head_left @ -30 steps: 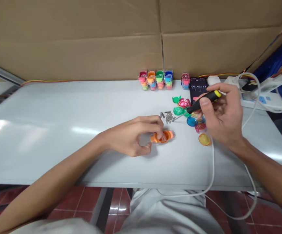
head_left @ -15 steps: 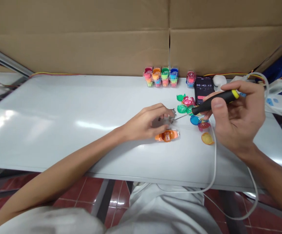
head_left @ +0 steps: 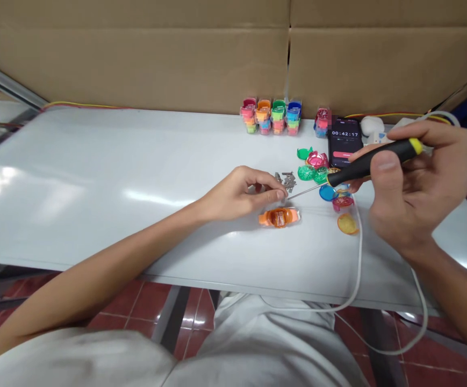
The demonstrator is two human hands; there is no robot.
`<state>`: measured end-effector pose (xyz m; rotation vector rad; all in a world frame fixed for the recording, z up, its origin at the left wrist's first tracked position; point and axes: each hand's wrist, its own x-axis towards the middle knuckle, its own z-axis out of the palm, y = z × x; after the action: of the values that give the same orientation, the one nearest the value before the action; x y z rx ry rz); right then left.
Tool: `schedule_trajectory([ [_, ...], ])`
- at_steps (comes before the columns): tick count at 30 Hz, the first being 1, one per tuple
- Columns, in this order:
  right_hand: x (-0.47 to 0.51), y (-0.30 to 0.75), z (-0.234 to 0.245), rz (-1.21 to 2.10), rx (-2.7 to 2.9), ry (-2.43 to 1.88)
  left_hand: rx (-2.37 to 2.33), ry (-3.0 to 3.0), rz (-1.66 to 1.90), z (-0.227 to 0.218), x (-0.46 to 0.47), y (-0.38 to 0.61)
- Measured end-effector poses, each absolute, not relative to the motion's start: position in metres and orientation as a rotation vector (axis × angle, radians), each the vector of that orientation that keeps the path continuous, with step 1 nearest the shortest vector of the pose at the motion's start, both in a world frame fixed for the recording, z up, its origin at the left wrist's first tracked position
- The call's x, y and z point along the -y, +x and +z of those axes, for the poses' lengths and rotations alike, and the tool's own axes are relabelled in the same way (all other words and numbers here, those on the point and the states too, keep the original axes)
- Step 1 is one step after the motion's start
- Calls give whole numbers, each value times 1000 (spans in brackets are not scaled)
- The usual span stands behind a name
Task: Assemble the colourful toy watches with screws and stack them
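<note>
My right hand [head_left: 418, 188] is wrapped around the black and yellow handle of a screwdriver [head_left: 372, 161], whose thin shaft points left and down. Close to its tip, my left hand [head_left: 249, 193] has thumb and forefinger pinched together; whatever is between them is too small to make out. Just behind those fingertips lies a small pile of grey metal pieces [head_left: 288, 180]. An orange watch-like plastic piece [head_left: 279, 217] with a clear part sits on the table in front of my left hand, apart from it.
Coloured translucent covers, including a green one [head_left: 306, 172] and a yellow one [head_left: 347, 223], lie under and beside the screwdriver. Stacks of coloured plastic pieces [head_left: 271, 115] stand at the back, near a phone [head_left: 344, 142]. A white cable [head_left: 359, 258] crosses the table [head_left: 96, 177] at right.
My left fingers have closed from a spread pose into a pinch beside the screwdriver tip, uncovering more of the metal pile. The view has shifted slightly; the right hand keeps its grip.
</note>
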<state>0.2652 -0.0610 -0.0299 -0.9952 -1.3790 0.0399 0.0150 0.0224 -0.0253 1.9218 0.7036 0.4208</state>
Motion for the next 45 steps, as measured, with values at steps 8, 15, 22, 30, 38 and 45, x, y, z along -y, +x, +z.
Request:
schedule_trajectory([
  [8, 66, 258, -27, 45, 1440, -1002, -699, 1824, 393, -17, -3, 14],
  [15, 68, 258, -27, 21, 1500, -1055, -723, 1959, 494, -22, 15, 15],
  [22, 66, 259, -35, -60, 1547, -982, -740, 2166, 541, -30, 17, 13],
  [30, 70, 258, -33, -86, 1571, -990, -789, 2063, 610, -31, 20, 16],
  [38, 72, 261, -31, -101, 1591, -1031, -773, 2249, 548, -27, 18, 15],
  [45, 72, 264, -33, -114, 1617, -1022, -700, 2280, 478, -22, 14, 13],
])
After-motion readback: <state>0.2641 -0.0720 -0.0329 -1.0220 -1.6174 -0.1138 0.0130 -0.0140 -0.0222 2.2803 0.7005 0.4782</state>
